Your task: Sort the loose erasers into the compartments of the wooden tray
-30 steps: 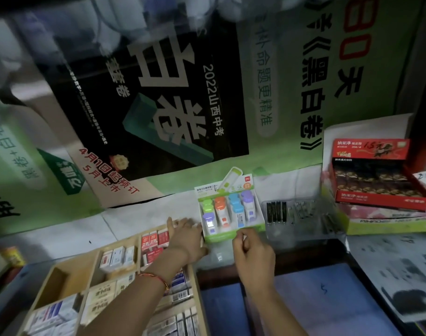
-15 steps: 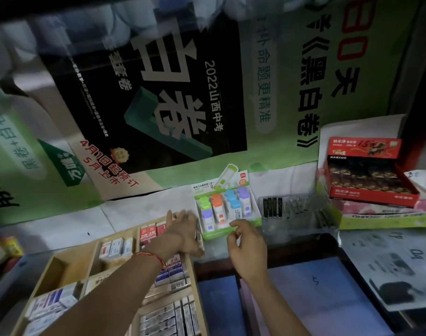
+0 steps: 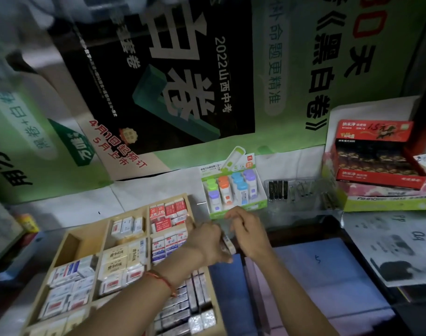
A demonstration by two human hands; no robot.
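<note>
Left hand, right hand back from display box, erasers gripped between.

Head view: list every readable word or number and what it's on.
"2022山西中考": black poster.
"4月1日起预订 5月上市": that poster's lower corner.
"黑白卷": green banner.
"2B": red erasers in the wooden tray.
"纳米净": red display box.
"AIHAO": green box beneath.
Other eraser wrappers: too blurred.

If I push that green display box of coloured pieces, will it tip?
Probably slides rather than tips: the green display box sits low and wide. It looks like light card, and the upright pieces inside may wobble.
</note>
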